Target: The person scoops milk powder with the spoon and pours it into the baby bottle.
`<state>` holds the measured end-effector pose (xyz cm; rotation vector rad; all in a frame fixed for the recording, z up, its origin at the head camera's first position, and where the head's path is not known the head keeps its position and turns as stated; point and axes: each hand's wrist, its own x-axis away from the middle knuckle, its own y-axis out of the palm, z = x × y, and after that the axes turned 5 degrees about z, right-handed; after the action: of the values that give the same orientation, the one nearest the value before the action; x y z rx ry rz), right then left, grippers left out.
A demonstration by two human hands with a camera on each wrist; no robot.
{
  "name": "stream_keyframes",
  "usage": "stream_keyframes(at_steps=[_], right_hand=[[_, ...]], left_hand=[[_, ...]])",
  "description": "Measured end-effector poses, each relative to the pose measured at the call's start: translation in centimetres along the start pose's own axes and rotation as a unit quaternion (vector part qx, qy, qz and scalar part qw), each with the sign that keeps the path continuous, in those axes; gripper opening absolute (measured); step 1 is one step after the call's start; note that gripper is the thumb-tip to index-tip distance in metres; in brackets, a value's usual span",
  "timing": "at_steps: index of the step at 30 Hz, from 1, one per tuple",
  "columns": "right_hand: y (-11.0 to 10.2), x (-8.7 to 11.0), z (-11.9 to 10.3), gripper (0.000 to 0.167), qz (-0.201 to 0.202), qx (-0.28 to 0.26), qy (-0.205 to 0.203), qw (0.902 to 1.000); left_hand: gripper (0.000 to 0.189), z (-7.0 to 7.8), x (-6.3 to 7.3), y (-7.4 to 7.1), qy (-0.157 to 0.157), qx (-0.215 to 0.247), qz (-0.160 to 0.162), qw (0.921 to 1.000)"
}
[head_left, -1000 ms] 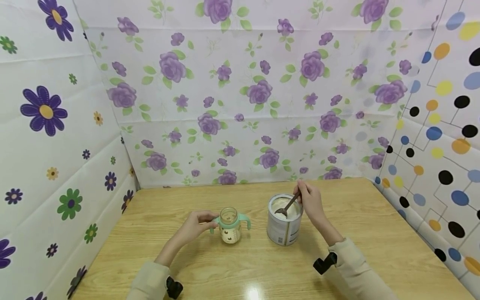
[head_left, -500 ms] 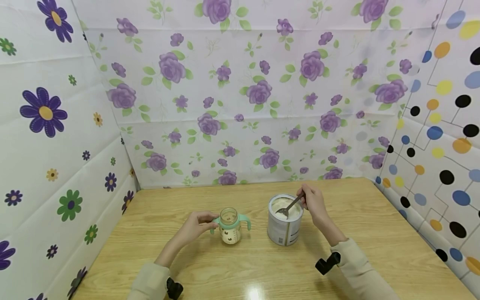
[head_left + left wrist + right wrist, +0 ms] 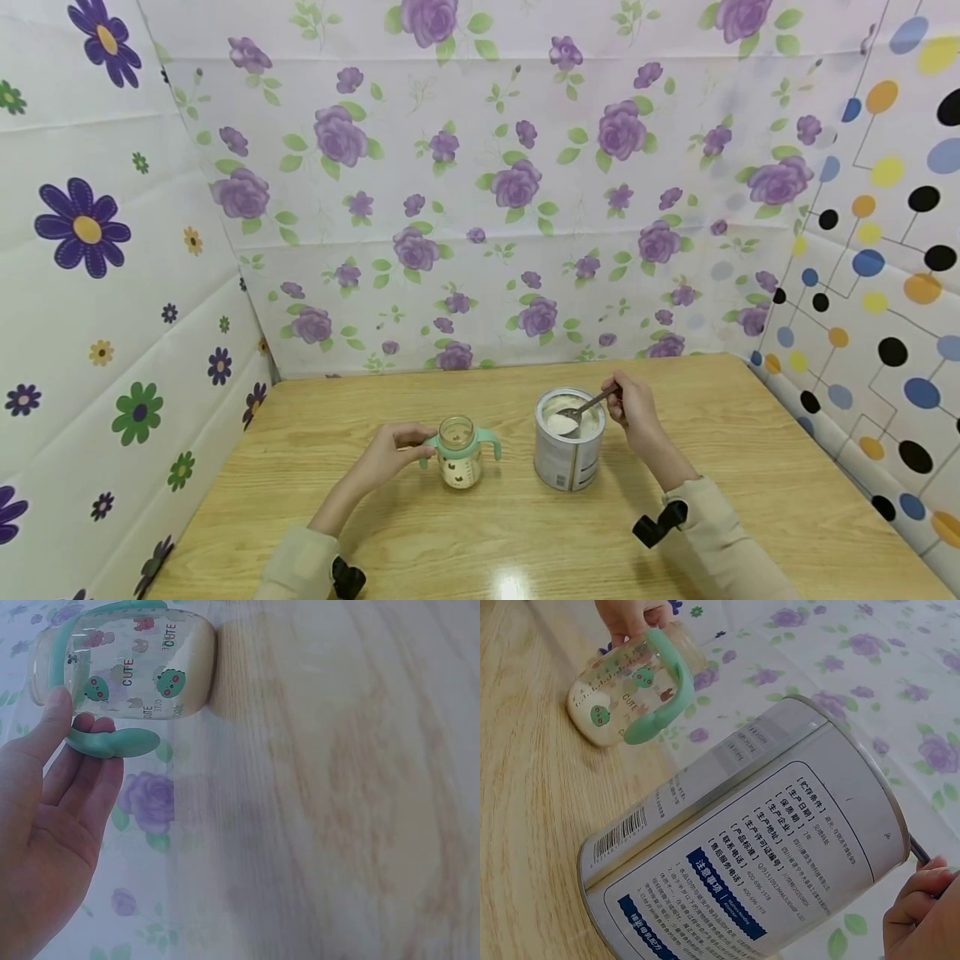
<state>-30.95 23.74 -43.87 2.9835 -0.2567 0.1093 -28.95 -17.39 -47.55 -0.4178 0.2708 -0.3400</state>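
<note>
My left hand [image 3: 392, 454] grips one green handle [image 3: 112, 742] of a clear baby bottle [image 3: 460, 467], which stands upright and uncapped on the table with pale powder in its bottom. To the right is a tin of milk powder [image 3: 567, 462], its top open and pale powder inside. My right hand [image 3: 633, 411] pinches the end of a dark spoon [image 3: 596, 400] at the tin's right rim. The spoon's bowl, heaped with white powder, is over the tin's mouth. In the right wrist view the tin [image 3: 780, 847] hides most of the spoon.
The wooden table [image 3: 420, 542] meets a flowered cloth wall [image 3: 480, 292] at the back. Cloth walls also stand at the left and right sides. A black wrist camera [image 3: 660, 523] sits on the right sleeve, another on the left.
My right hand has moved slightly right and down, lowering the spoon's handle. The spoon's bowl now shows a heap of powder. My left hand and the bottle have stayed put.
</note>
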Motion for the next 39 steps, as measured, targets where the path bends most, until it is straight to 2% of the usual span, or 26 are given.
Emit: stream_keyframes(at_steps=[12, 21, 29, 35, 39], right_hand=[[-0.11, 0.04, -0.23, 0.043, -0.014, -0.067, 0.031, 0.9972], [-0.21, -0.06, -0.53, 0.043, -0.020, -0.126, 0.040, 0.9910], [-0.47, -0.19, -0.62, 0.038, 0.024, -0.024, -0.009, 0.9994], [-0.27, 0.01, -0.82, 0.036, 0.045, 0.008, -0.029, 0.9986], [-0.31, 0.17, -0.85, 0.036, 0.046, -0.010, -0.018, 0.9987]], left_hand=[[0.035, 0.21, 0.18, 0.03, 0.002, 0.003, 0.003, 1.0000], [0.032, 0.29, 0.20, 0.08, 0.005, -0.005, 0.010, 0.9999], [0.032, 0.16, 0.19, 0.06, 0.009, -0.006, 0.006, 0.9999], [0.031, 0.13, 0.15, 0.06, 0.007, -0.003, 0.009, 0.9999], [0.033, 0.17, 0.21, 0.13, 0.001, 0.000, 0.007, 1.0000]])
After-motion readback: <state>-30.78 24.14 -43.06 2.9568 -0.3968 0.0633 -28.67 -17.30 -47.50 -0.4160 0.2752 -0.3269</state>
